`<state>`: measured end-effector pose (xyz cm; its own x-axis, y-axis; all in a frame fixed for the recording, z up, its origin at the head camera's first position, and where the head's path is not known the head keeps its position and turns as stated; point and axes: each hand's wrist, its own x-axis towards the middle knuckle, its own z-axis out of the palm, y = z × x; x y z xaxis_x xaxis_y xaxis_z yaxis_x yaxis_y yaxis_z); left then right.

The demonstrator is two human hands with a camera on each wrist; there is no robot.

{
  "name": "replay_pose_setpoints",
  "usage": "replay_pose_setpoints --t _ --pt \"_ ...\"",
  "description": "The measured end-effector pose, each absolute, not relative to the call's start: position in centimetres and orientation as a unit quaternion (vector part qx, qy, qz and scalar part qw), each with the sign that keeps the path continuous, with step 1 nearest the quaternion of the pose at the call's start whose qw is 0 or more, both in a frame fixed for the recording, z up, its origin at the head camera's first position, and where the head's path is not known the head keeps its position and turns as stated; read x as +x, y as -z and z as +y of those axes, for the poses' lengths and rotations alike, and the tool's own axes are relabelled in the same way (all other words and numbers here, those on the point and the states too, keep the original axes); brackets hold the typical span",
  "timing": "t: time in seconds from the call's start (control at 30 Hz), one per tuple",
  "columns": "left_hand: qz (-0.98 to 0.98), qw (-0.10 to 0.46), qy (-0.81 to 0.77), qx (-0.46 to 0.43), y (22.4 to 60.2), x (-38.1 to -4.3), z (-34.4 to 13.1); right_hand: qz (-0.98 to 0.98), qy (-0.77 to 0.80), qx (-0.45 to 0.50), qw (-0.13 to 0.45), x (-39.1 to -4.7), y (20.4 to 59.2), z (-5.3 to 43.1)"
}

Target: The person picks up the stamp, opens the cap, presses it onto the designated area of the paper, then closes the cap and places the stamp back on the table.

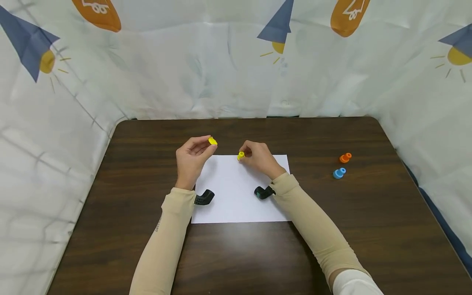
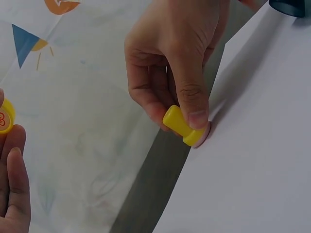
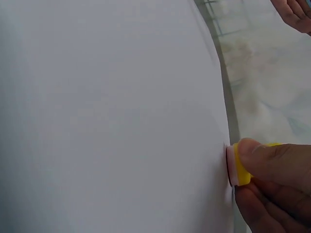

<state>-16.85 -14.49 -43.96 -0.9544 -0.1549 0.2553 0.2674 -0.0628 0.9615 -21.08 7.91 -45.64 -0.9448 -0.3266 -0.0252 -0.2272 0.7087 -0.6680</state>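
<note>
My left hand [image 1: 192, 159] is raised near the far left corner of a white paper sheet [image 1: 236, 205], pinching a small yellow cap [image 1: 212, 141] between thumb and fingertips. A red design shows on the cap's face in the left wrist view [image 2: 5, 120]. With thumb and fingers my right hand [image 1: 261, 159] pinches a yellow toy stamp [image 2: 176, 119] by its handle. The stamp's pinkish face [image 3: 231, 166] points down at the paper, right by its far edge. No marks show on the sheet.
To the right on the brown table [image 1: 368, 229] stand an orange stamp [image 1: 345, 158] and a blue stamp [image 1: 339, 173]. White printed cloth [image 1: 177, 73] hangs behind the table and along its sides. A black wrist camera [image 1: 204, 198] juts from the left cuff, another [image 1: 263, 192] from the right.
</note>
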Motion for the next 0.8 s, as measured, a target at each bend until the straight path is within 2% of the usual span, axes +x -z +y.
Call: replay_pose_setpoints --t 0.8 --pt "-0.67 0.146 0.726 -0.055 43.34 -16.36 -14.74 0.917 0.346 -0.175 0.089 -21.12 45.37 8.87"
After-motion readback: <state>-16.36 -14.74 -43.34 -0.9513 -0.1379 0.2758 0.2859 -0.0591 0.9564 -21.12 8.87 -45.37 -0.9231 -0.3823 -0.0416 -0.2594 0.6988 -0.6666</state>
